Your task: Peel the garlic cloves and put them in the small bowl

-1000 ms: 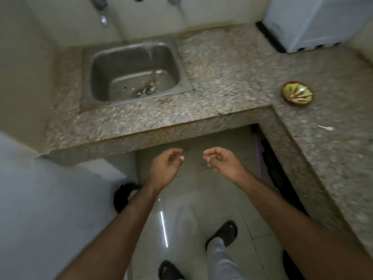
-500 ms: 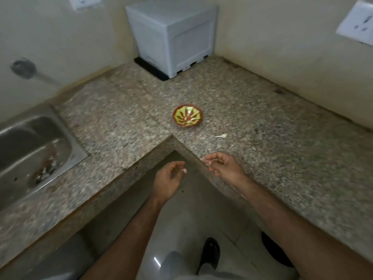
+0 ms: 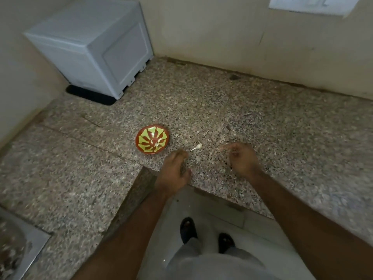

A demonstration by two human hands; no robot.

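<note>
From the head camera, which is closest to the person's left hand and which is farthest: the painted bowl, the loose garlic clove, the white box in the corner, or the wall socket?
Measured from the left hand:
1. Garlic clove, on the counter just ahead and to its right.
2. Painted bowl, ahead and slightly to its left, a little farther.
3. White box, in the far left corner.
4. Wall socket, high on the far right wall.

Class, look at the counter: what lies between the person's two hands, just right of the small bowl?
In the head view, one small pale garlic clove lies on the speckled counter between the left hand and right hand, right of the small bowl. Neither hand touches it.
</note>
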